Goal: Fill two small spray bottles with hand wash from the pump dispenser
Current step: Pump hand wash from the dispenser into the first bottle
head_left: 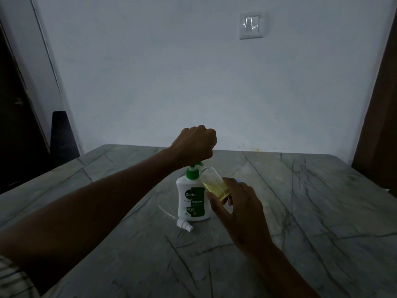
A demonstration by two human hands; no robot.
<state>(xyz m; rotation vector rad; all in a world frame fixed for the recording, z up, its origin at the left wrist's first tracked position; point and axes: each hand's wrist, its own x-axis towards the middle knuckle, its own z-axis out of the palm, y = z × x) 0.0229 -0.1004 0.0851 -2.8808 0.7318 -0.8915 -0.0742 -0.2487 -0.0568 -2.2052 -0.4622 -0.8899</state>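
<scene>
1. Our right grip [234, 203] curls its fingers and thumb round a small clear spray bottle [214, 186], holding it tilted with its open mouth up against the nozzle of the pump dispenser [192, 196]; yellowish liquid sits in the lower part of the bottle.
2. We see a loose white spray cap [183, 224] lying on its side on the desk [300, 211], just in front of the dispenser on its left, its thin dip tube trailing away to the left.
3. We see the white dispenser with its green label standing upright on the grey veined desk, touching the tilted bottle at its top.
4. Our left grip [194, 145] sits closed as a fist on the green pump head, pressing on it from above, with the forearm reaching in from the lower left.
5. We glimpse something small and pale just behind the right grip, too hidden to tell what it is.
6. We see a pale wall [171, 72] behind the desk, carrying a white switch plate [251, 25] high on the right.
</scene>
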